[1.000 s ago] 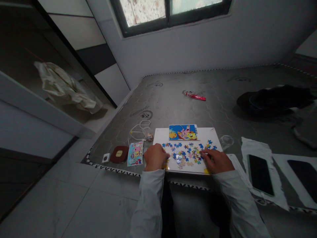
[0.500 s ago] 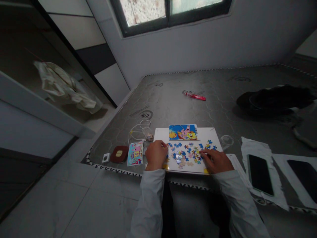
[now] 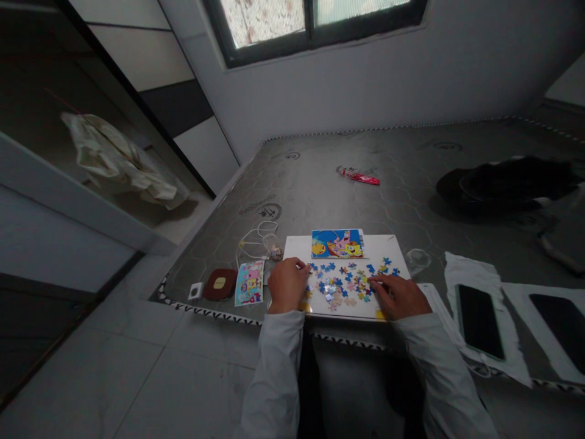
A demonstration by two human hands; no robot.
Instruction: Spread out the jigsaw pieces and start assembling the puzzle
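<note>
Many small jigsaw pieces (image 3: 332,286), blue, yellow, pink and pale, lie scattered over a white board (image 3: 386,247). At the top of the board is a picture card (image 3: 337,244) with cartoon figures on blue. My left hand (image 3: 287,285) rests at the board's left edge, fingers curled in; whatever they hold, if anything, is hidden. On the right side, my right hand (image 3: 402,297) reaches in over the board, with thumb and forefinger close together at a jigsaw piece by the right edge of the pile. That piece is mostly covered by the fingertips.
Left of the board lie a second cartoon card (image 3: 250,283), a brown case (image 3: 220,285) and a white cord (image 3: 250,244). To the right, a phone (image 3: 479,320) rests on white cloth. Further back are a red packet (image 3: 359,177) and a dark cap-like bundle (image 3: 498,186).
</note>
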